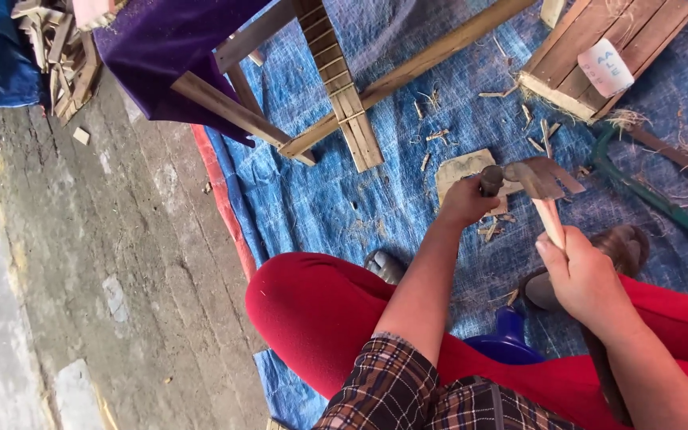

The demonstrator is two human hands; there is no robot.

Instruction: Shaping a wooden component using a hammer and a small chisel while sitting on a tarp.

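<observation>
Over the blue tarp, left hand [465, 201]: fist wrapped round a dark stubby handle [491, 181]; fingers mostly hidden from this side.
Right hand [587, 279]: curled tight on a pale wooden strip [551, 220], whose lower end is lost inside the palm.
Blade [541, 177]: broad grey metal head lying across the strip's upper end, touching it; its edge is hard to make out.
Under the blade: flat pale board [462, 171], partly covered by the left hand.
Tarp [320, 199]: strewn with wood chips [438, 135].
Legs: red trousers [320, 310], cut off at the lower frame edge; a blue object [510, 338] is half hidden between them.
Farther out: wooden frame [344, 87] draped in purple cloth [161, 48], slatted panel [599, 48] cropped at the top.
</observation>
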